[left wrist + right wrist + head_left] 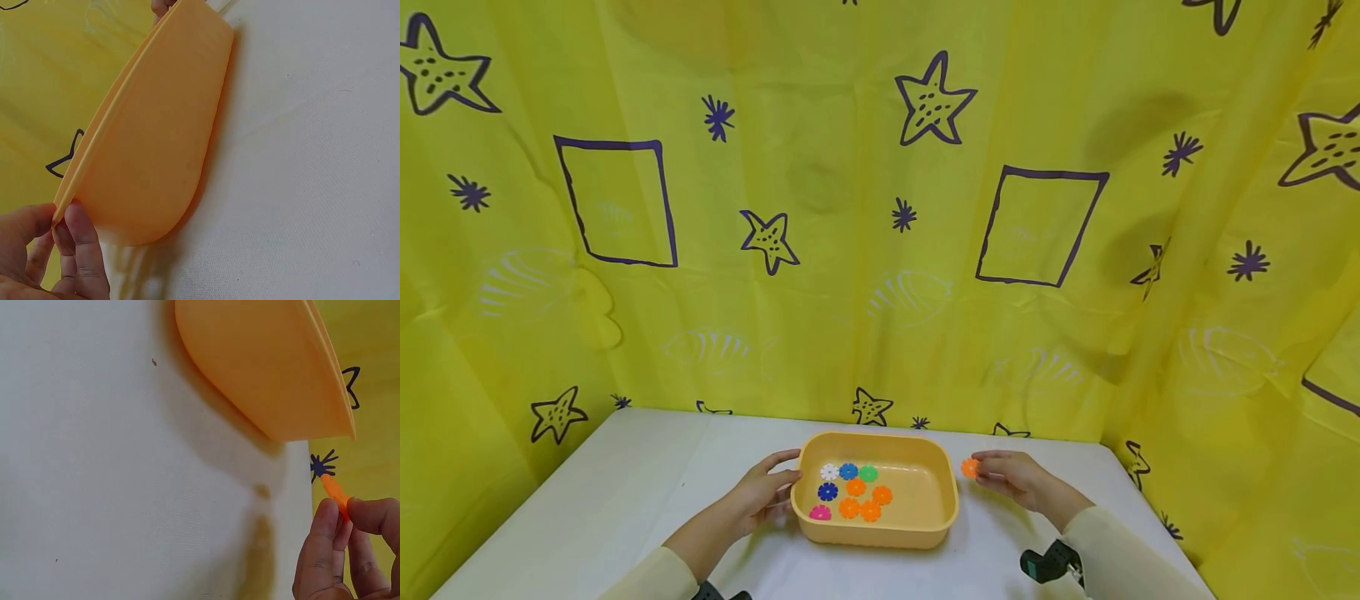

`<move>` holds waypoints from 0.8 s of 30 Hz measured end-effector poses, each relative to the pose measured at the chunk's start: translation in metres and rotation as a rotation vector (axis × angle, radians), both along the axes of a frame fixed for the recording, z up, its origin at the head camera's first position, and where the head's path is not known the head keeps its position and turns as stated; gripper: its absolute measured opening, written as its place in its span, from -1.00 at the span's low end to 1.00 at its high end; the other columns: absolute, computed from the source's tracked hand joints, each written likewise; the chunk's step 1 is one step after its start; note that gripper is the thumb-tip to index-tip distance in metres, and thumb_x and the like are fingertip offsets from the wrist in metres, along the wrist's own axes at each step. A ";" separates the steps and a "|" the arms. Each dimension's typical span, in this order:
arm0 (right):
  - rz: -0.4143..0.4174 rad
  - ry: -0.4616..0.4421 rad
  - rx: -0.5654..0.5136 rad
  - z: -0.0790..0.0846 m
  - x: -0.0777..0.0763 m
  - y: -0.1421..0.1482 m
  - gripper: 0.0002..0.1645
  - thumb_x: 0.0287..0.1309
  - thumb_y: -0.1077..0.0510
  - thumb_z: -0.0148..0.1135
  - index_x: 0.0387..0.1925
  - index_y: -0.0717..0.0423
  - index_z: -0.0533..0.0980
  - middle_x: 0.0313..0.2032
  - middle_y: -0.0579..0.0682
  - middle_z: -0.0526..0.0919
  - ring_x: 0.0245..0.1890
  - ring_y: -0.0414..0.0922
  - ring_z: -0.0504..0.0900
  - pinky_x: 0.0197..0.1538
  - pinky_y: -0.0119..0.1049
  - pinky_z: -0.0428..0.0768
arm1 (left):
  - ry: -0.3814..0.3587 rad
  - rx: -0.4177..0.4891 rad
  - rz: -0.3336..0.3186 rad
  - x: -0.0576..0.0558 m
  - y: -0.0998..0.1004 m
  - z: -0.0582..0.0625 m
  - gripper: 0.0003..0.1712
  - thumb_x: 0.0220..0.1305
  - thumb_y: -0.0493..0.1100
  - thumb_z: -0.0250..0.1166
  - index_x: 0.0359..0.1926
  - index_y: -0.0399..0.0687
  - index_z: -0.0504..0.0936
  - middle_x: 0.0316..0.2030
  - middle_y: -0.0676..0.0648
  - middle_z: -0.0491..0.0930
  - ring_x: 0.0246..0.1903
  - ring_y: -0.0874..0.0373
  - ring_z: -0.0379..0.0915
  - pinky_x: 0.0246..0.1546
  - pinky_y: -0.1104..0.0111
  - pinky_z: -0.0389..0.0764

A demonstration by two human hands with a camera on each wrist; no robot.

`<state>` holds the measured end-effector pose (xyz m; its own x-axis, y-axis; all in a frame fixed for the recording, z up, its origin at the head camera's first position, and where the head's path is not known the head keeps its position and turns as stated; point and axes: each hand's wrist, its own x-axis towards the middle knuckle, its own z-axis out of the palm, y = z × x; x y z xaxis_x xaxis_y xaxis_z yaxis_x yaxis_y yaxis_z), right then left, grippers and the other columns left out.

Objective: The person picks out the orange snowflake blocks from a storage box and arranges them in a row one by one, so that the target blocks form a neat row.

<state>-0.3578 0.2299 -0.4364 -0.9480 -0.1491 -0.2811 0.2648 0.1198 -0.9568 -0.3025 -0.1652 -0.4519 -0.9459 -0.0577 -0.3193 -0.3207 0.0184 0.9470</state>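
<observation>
A light orange plastic basin [917,533] stands on the white table, with several small notched discs lying on the left side of its floor. Among them are a white disc [829,472], a dark blue disc [827,492], a green disc [868,473], a pink disc [820,512] and several orange ones. My left hand [760,493] pinches the basin's left rim between thumb and fingers, plain in the left wrist view. Just outside the basin's right end, my right hand [1018,479] holds an orange disc [335,495] between thumb and fingertips, above the table.
The white table [647,475] reaches back to a yellow curtain [820,333] printed with stars and fish, which also hangs along both sides. A black strapped device [1051,562] sits on the right wrist, and part of another shows at the left wrist.
</observation>
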 end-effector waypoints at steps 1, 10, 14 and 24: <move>-0.003 -0.001 -0.004 -0.001 0.000 0.000 -0.49 0.24 0.42 0.17 0.19 0.59 0.35 -0.19 0.11 0.67 -0.29 -0.16 0.67 -0.06 -0.28 0.69 | -0.001 0.002 0.000 0.000 0.000 0.000 -0.43 0.36 -0.17 0.24 0.35 -0.06 0.35 -0.14 -0.17 0.56 -0.45 0.18 0.52 -0.47 0.44 0.63; -0.001 -0.010 -0.029 -0.010 0.003 0.003 -0.48 0.25 0.42 0.16 0.19 0.61 0.32 -0.20 0.10 0.66 -0.28 -0.14 0.67 -0.04 -0.27 0.69 | 0.000 0.007 0.002 0.000 0.000 -0.001 -0.44 0.36 -0.18 0.24 0.35 -0.06 0.36 -0.13 -0.17 0.56 -0.45 0.17 0.52 -0.48 0.45 0.63; 0.008 -0.011 -0.030 -0.014 0.003 0.005 -0.51 0.24 0.43 0.15 0.17 0.61 0.34 -0.24 0.07 0.66 -0.29 -0.17 0.66 -0.06 -0.29 0.69 | 0.000 0.007 0.003 0.000 0.000 -0.001 -0.44 0.35 -0.18 0.24 0.34 -0.06 0.36 -0.13 -0.18 0.56 -0.45 0.17 0.52 -0.48 0.44 0.63; 0.030 -0.015 -0.018 -0.017 0.004 0.006 -0.50 0.24 0.42 0.14 0.17 0.62 0.34 -0.24 0.05 0.70 -0.25 -0.14 0.69 -0.05 -0.26 0.69 | 0.001 0.013 0.007 -0.001 0.000 -0.002 -0.43 0.35 -0.18 0.25 0.34 -0.05 0.37 -0.12 -0.18 0.56 -0.44 0.16 0.51 -0.47 0.43 0.64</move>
<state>-0.3540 0.2358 -0.4530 -0.9389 -0.1821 -0.2920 0.2755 0.1106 -0.9549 -0.3031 -0.1653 -0.4539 -0.9457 -0.0603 -0.3193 -0.3201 0.0035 0.9474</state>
